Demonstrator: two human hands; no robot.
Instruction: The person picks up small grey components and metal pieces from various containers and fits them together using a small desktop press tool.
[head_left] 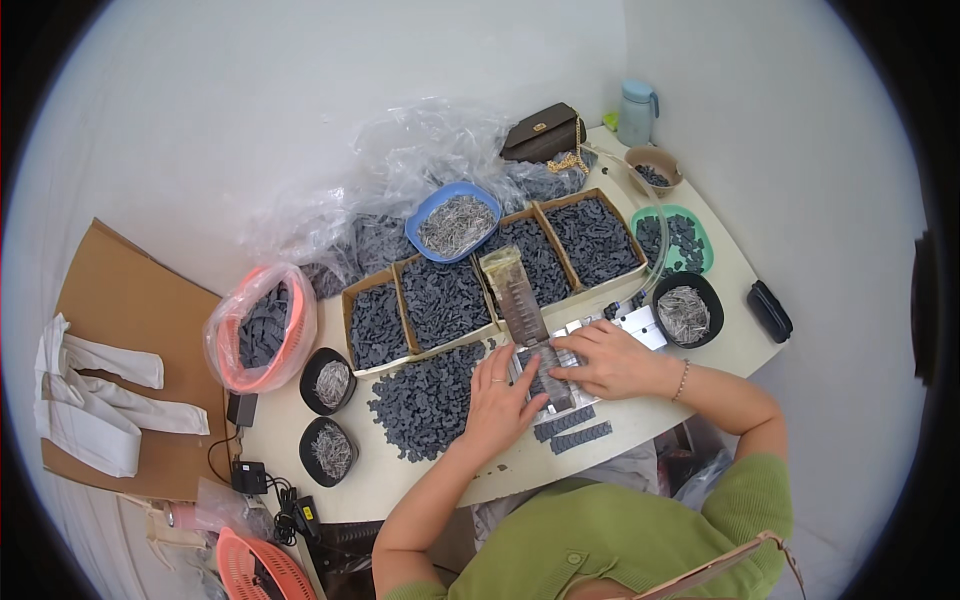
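A metal jig [560,388] with rows of slots lies at the table's front, holding dark grey pieces. Its clear hinged cover [515,292] stands raised at the far side. My left hand [497,402] rests on the jig's left edge, fingers stretched out and thumb apart. From the right, my right hand [612,362] touches the jig's top with its fingertips, fingers apart; any small part under them is hidden. Just below the jig lie strips of joined grey pieces [580,437]. A heap of loose grey plastic pieces [425,402] spreads left of my left hand.
Behind the jig, a divided cardboard tray [398,358] holds grey pieces, with a blue basin [412,232] of metal pins on it. Black bowls of pins [328,380] [686,310] flank the work. A pink basket [228,362] stands left; a green tray [705,240] right.
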